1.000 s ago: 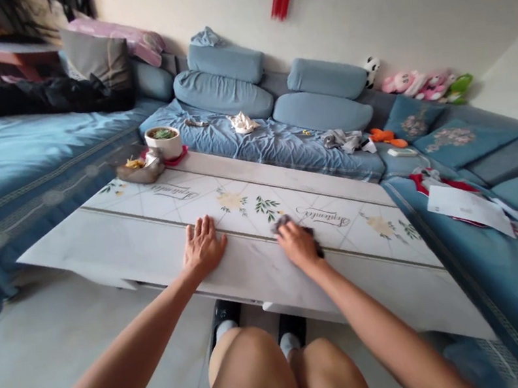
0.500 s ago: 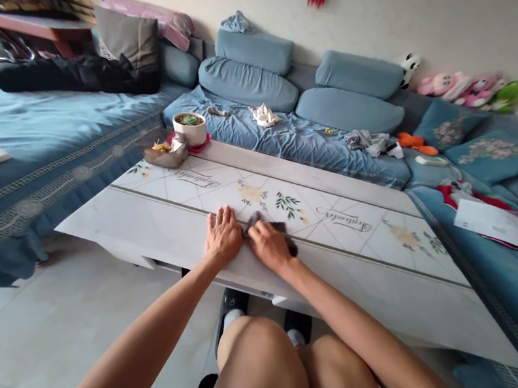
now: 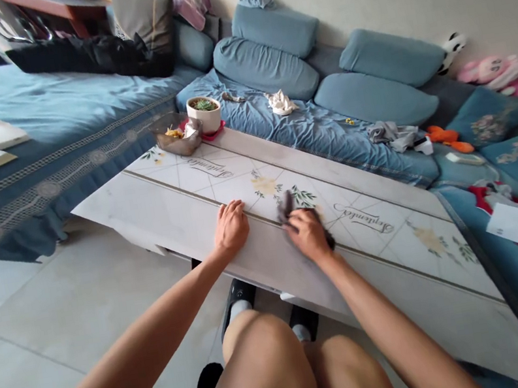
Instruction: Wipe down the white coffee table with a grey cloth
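Living room shot here: long blue sofa along the wall, and a low coffee table with a marble-look top, printed flowers and script, right in front of the knees.

Quick count: two hands, one cloth, one potted succulent on a red mat, one see-through tray with food bits in it, four long blue bolster cushions, two floral cushions and two black shoes under the table.

Both arms reach forward and slightly inward from the bottom corners. Left hand sits flat, palm down, near the table's close edge, fingers fairly together, holding nothing. Right hand is just beside it, closed in a loose grip on a dark grey cloth, which is pressed against the tabletop and pokes out on both sides of the hand. The cloth is a bit blurry, so its exact folds are hard to tell. The pot and tray stand at the table's far end, well apart from both hands.
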The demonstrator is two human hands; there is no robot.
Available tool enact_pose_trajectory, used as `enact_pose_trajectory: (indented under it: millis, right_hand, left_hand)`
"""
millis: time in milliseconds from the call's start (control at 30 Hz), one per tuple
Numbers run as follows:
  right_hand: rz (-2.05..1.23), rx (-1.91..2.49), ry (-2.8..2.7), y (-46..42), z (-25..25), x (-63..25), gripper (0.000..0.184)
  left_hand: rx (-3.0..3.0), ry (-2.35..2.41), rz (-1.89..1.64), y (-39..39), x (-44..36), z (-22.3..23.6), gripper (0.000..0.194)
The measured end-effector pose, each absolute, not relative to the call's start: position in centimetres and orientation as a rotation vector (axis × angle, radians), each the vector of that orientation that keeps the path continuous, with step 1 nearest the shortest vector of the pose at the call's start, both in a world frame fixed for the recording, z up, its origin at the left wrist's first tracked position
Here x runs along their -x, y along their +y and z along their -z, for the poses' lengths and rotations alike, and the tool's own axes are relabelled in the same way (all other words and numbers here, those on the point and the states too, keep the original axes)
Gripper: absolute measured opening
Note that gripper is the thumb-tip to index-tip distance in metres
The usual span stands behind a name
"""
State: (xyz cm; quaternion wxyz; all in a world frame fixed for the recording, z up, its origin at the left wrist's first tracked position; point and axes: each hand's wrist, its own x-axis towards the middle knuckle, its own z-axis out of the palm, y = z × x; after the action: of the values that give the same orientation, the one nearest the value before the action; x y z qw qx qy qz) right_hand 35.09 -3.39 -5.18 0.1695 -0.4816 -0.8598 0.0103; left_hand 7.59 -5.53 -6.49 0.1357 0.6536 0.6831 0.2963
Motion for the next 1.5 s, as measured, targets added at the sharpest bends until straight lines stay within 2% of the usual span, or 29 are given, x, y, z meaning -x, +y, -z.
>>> enact_pose_trajectory:
  millis: [67, 133, 300, 367, 533, 600, 733, 833, 933, 1100, 1200, 1333, 1500]
  right_hand:
    - [-0.129, 1.098, -2.584, -5.4, 5.8, -33.2, 0.023]
    - [-0.164, 1.026, -2.635, -5.4, 6.0, -33.9, 0.029]
    - [0.079, 1.605, -2.312, -0.8, 5.1, -38.6, 0.026]
    - [0.102, 1.638, -2.281, -1.2, 5.0, -36.9, 0.024]
    - [-0.113, 1.034, -2.646, -6.6, 5.5, -30.6, 0.041]
    - [-0.131, 0.995, -2.707, -6.5, 5.2, -31.8, 0.047]
    - [0.108, 1.475, -2.617, -2.1, 4.7, -38.2, 0.053]
    - [0.225, 1.74, -2.473, 0.4, 5.4, -39.8, 0.061]
    - [0.075, 1.615, -2.526, -0.4, 6.4, -37.8, 0.064]
    - [-0.52, 1.016, -2.696, -3.1, 6.0, -36.2, 0.066]
    - [-0.667, 1.023, -2.665, -2.1, 5.4, -38.0, 0.061]
    - [-0.5, 1.212, -2.571, 1.4, 5.9, -38.6, 0.061]
    - [-0.29, 1.344, -2.486, 2.8, 7.3, -34.3, 0.062]
  left_hand:
    - [-1.929, 1.973, -0.838, -5.6, -7.5, 6.5, 0.056]
    - [-1.95, 1.972, -0.837, -5.5, -7.4, 6.7, 0.056]
    - [-1.914, 1.977, -0.88, -5.3, -7.8, 6.8, 0.054]
    - [-1.913, 1.969, -0.889, -5.4, -7.9, 6.6, 0.053]
    - [-1.919, 1.978, -0.909, -5.7, -8.0, 6.0, 0.049]
    - [-1.917, 1.982, -0.892, -5.7, -8.0, 5.9, 0.05]
    - [-1.914, 1.969, -0.877, -5.6, -8.0, 6.1, 0.05]
    - [-1.907, 1.952, -0.897, -5.6, -8.0, 6.0, 0.05]
    - [-1.899, 1.947, -0.885, -5.7, -8.0, 5.7, 0.051]
    - [-1.888, 1.962, -0.876, -6.0, -8.1, 5.5, 0.051]
    - [-1.878, 1.96, -0.887, -6.0, -8.1, 5.7, 0.051]
    - [-1.882, 1.945, -0.921, -5.8, -8.1, 6.0, 0.05]
    - [-1.898, 1.941, -0.923, -5.8, -8.0, 5.6, 0.048]
